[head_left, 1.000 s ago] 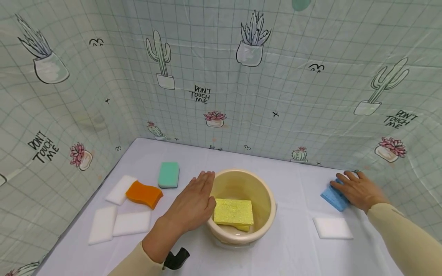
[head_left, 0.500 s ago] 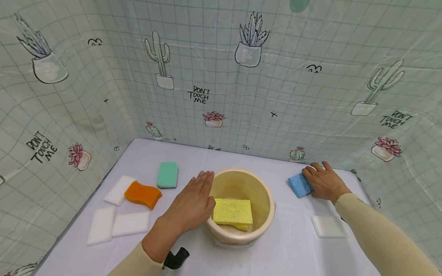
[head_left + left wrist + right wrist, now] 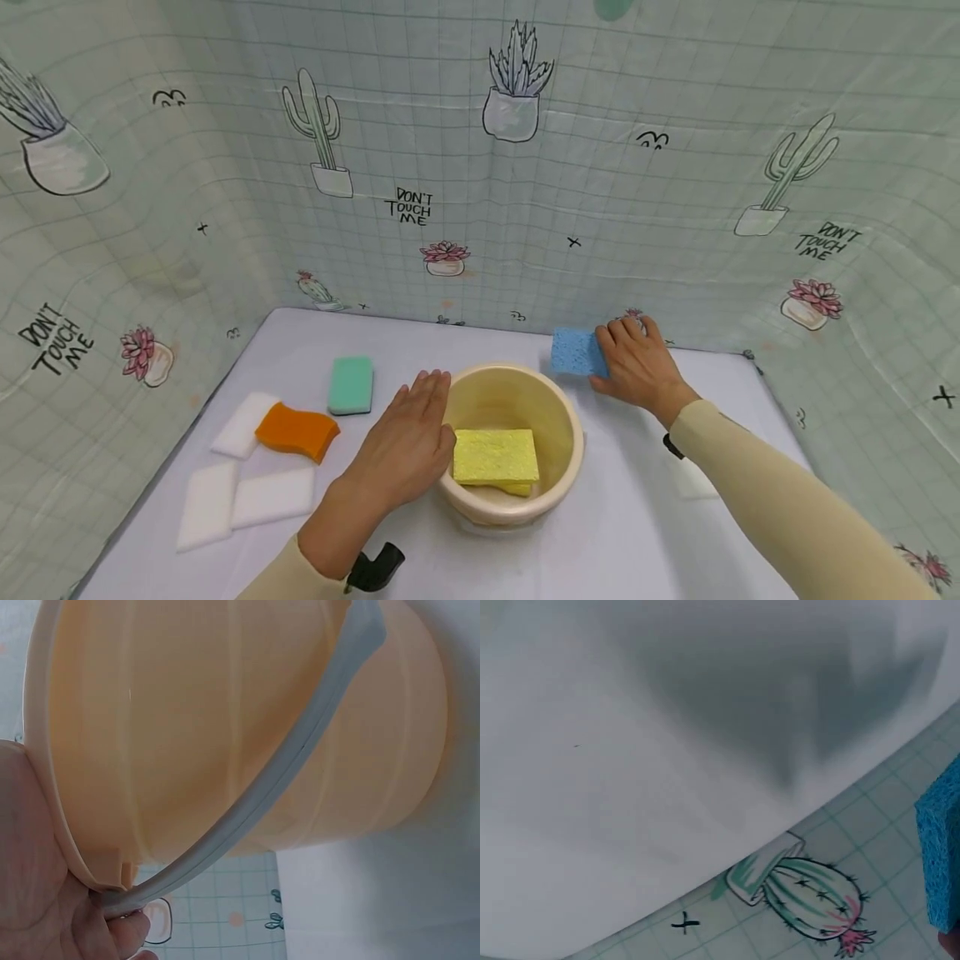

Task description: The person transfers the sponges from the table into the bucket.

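My right hand (image 3: 641, 367) grips a blue sponge (image 3: 577, 352) between fingers and thumb, held above the table behind and to the right of the bucket. An edge of that blue sponge (image 3: 939, 847) shows in the right wrist view. The cream bucket (image 3: 573, 454) stands upright with a yellow sponge (image 3: 495, 456) inside, on top of another yellow piece. Flat and straight-fingered, my left hand (image 3: 405, 442) rests against the bucket's left rim. In the left wrist view, its fingers touch the rim beside the grey handle (image 3: 247, 802), which hangs down the bucket's side.
Left of the bucket lie a green sponge (image 3: 351, 385), an orange wavy sponge (image 3: 296, 431) and several white foam blocks (image 3: 273, 496). Another white block (image 3: 696, 481) is partly hidden under my right forearm. A patterned curtain (image 3: 480, 167) stands behind the table.
My right hand has carried the blue sponge from the far right leftward and up off the table, towards the bucket. My left hand has stayed at the rim. The head view has shifted slightly.
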The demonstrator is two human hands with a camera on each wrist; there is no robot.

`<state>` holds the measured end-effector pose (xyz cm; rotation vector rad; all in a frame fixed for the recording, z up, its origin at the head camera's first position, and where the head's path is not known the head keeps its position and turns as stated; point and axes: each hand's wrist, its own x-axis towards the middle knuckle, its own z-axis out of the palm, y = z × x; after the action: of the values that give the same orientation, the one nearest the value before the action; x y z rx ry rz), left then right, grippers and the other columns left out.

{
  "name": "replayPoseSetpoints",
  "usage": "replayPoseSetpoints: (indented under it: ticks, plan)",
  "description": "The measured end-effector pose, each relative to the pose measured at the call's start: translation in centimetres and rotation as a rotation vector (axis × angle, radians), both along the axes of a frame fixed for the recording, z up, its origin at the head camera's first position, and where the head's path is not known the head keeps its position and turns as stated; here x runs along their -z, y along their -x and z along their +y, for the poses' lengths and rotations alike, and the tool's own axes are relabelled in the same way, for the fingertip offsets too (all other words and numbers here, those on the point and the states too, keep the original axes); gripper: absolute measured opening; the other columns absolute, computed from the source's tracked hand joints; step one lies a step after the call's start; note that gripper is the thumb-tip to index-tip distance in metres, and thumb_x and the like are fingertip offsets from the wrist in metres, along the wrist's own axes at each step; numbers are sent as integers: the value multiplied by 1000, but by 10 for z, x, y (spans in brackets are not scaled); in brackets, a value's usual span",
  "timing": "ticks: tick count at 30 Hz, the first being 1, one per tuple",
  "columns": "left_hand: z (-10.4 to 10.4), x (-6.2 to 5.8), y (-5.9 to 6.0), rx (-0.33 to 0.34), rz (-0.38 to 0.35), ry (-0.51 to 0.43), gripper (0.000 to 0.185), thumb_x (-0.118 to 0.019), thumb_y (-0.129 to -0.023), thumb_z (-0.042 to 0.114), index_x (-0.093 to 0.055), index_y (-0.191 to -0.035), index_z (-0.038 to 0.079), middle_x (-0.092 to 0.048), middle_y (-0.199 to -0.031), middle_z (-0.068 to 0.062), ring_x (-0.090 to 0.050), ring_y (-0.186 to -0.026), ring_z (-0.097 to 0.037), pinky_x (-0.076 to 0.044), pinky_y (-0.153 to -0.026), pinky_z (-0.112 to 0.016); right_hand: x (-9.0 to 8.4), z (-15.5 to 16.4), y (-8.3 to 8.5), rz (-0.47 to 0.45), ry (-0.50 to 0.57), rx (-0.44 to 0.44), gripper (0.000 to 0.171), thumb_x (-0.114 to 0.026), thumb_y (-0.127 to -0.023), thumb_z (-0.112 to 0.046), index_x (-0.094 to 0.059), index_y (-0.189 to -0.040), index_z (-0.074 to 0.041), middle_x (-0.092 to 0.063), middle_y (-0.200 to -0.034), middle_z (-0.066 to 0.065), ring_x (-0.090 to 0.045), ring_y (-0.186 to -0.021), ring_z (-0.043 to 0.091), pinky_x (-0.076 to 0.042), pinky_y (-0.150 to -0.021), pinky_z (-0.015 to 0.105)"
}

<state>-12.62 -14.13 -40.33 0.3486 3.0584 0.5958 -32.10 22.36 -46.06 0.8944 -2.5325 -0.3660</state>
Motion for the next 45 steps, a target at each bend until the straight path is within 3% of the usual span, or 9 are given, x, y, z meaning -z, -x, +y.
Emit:
replayPoseSetpoints:
  ticks: [7,13,16,20,24,29,45]
  plan:
    - [-3,-1,-3,-11,5,3,64,-37,-109,27,-28,-164,-3,-29,-172,-19,-23,-162,-34,-19,-132,-52,-31,-29,-21,70,94,-4,77,-76,-80,-64,-55,-116,1,-61,-114,21,-56,-111,43,-46,-101,61]
    - [-5,-2,-4,-11,-1,16,64,-38,-109,28,-28,-164,-3,-28,-172,-19,-22,-162,-35,-18,-132,-53,-64,-60,-49,103,212,-97,75,-76,-80,-64,-55,-114,1,-60,-108,19,-54,-104,42,-45,-94,58]
    - [-7,-4,-4,0,1,15,64,-38,-109,29,-28,-164,-4,-27,-173,-19,-21,-163,-35,-17,-132,-54,-78,-76,-66,89,243,-139,73,-75,-81,-63,-56,-113,0,-60,-108,18,-54,-103,41,-44,-89,57]
    - [-10,-5,-5,24,8,18,65,-40,-110,30,-28,-164,-4,-26,-173,-20,-20,-163,-36,-16,-132,-55,-90,-94,-88,-2,246,-176,73,-75,-80,-63,-59,-115,-1,-63,-113,17,-56,-105,39,-45,-88,53]
    - [-14,-5,-4,53,17,51,65,-42,-110,32,-29,-164,-3,-26,-173,-19,-19,-163,-36,-16,-132,-55,-92,-105,-106,-119,208,-196,70,-75,-81,-62,-62,-117,-3,-63,-112,12,-56,-104,32,-45,-91,49]
    - [-15,-4,-1,80,19,90,65,-38,-112,34,-26,-165,-2,-24,-173,-19,-17,-163,-35,-16,-132,-55,-88,-111,-120,-201,138,-199,65,-76,-80,-62,-63,-115,-8,-62,-110,6,-51,-101,25,-44,-88,42]
    - [-8,-1,3,88,20,68,66,-39,-112,34,-26,-165,-3,-28,-172,-19,-20,-163,-35,-18,-132,-54,-70,-124,-127,-275,24,-232,65,-76,-80,-66,-65,-110,-10,-65,-106,4,-55,-99,24,-43,-83,40]
